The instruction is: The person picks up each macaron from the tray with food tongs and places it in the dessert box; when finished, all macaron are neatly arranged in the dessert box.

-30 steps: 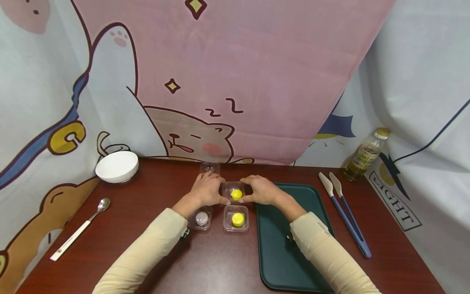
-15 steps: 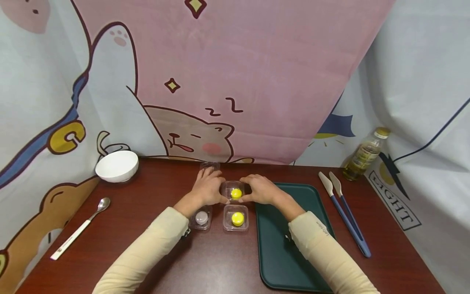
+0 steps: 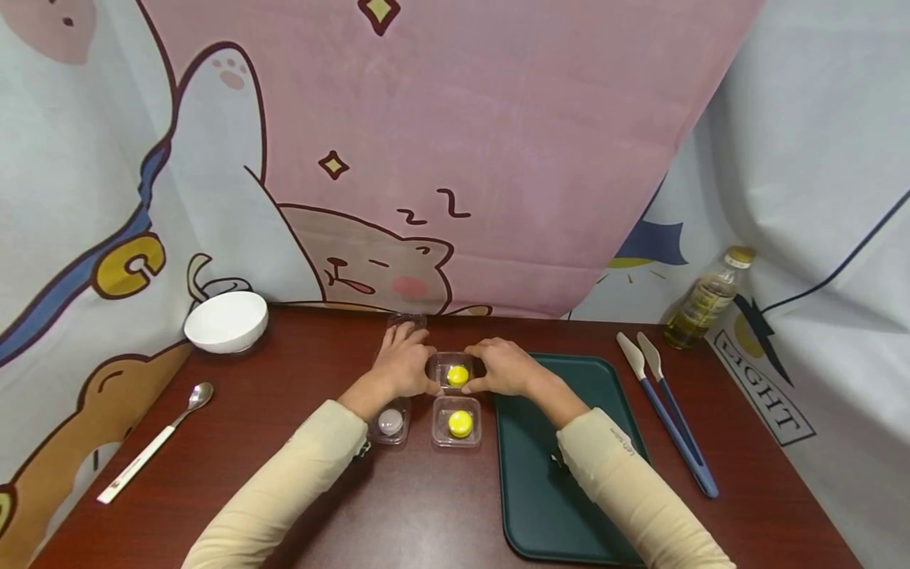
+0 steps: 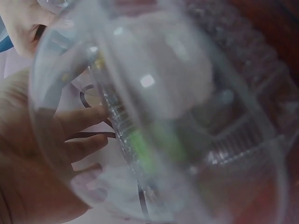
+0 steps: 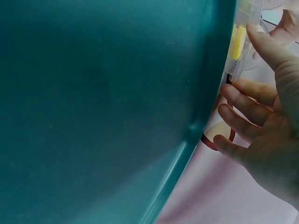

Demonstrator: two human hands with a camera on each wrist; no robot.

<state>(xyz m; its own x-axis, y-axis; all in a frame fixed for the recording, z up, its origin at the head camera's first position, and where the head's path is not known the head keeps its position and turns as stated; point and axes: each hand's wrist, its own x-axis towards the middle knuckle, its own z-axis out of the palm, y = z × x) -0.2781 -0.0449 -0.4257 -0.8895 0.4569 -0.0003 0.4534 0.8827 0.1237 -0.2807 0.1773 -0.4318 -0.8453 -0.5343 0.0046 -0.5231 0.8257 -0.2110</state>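
In the head view, a clear plastic box (image 3: 453, 359) with a yellow round piece (image 3: 458, 375) inside sits between my hands. My left hand (image 3: 401, 370) holds its left side, index finger at the back corner and thumb at the front, the other fingers spread leftward. My right hand (image 3: 506, 368) pinches the right side with thumb and index finger, also plain in the right wrist view. Directly in front is a second clear box (image 3: 456, 443) with a yellow piece. Left of it, another box (image 3: 402, 436) holds a pale round piece. A green patch (image 4: 147, 147) shows blurred in the left wrist view.
A further clear box (image 3: 408, 320) is partly hidden behind my left fingers. A dark green tray (image 3: 562, 490) lies under my right forearm. Blue-handled tongs (image 3: 678, 427) and an oil bottle (image 3: 707, 300) are right; a white bowl (image 3: 226, 322) and spoon (image 3: 152, 448) are left.
My left hand's outer fingers have spread and lifted a little since one second ago. The boxes and my right hand stay almost in the same place.
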